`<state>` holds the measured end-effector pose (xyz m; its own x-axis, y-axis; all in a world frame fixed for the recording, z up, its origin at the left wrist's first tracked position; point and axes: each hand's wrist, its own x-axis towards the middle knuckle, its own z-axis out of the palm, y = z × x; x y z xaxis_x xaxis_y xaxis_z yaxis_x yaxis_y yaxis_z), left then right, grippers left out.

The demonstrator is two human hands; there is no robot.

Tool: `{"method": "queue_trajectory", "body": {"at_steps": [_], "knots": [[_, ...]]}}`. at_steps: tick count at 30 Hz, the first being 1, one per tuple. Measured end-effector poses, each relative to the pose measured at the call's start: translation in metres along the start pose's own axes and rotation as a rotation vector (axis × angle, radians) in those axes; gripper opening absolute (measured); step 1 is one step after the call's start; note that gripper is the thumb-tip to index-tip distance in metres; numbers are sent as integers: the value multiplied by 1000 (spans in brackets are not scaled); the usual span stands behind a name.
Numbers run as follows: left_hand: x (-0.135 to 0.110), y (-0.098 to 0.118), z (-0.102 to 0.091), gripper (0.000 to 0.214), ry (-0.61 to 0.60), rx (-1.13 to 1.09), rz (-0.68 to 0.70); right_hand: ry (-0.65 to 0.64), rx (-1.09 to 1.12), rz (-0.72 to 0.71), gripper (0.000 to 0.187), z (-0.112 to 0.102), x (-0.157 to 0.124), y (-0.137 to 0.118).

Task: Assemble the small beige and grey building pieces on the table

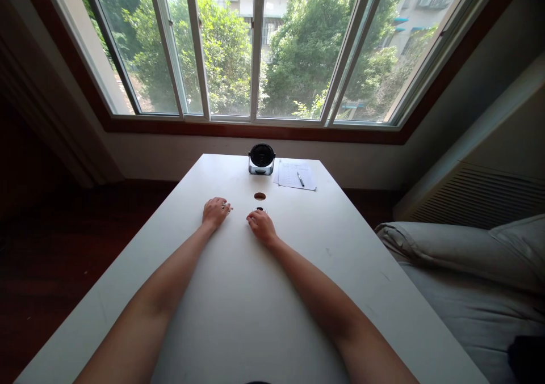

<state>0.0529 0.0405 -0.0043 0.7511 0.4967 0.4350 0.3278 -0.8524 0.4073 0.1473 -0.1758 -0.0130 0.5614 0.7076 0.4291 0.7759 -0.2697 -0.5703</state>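
Observation:
My left hand (216, 212) rests on the white table (238, 316) with its fingers curled, and a small silver item (224, 206) shows at the fingertips. It could be a ring or something pinched; I cannot tell which. My right hand (261, 227) lies a short way to the right, its fingertips at or against a small round glassy object with a dark top (259, 209). Just beyond that object is a brown round disc or hole (259, 196) in the tabletop.
At the far end of the table stand a small black-and-silver desk fan (261, 159) and a sheet of paper (296, 175) with a black pen (300, 178) on it. A grey-covered sofa or bed (464, 270) lies to the right, beyond the table's edge.

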Motion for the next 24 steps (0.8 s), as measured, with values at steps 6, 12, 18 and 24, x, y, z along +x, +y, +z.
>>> {"method": "queue_trajectory", "body": {"at_steps": [6, 12, 18, 24], "knots": [[-5, -10, -5, 22, 126, -44, -226, -9, 23, 21, 16, 0, 0, 2], [-7, -14, -4, 21, 133, -98, -208, -22, 3, 10, 15, 1, 0, 0], [-17, -29, -9, 18, 172, -88, -303, -41, -17, -1, 15, 1, 0, -4], [-21, -31, -14, 19, 143, -105, -350, -59, -33, -4, 14, 1, 0, -5]]}}
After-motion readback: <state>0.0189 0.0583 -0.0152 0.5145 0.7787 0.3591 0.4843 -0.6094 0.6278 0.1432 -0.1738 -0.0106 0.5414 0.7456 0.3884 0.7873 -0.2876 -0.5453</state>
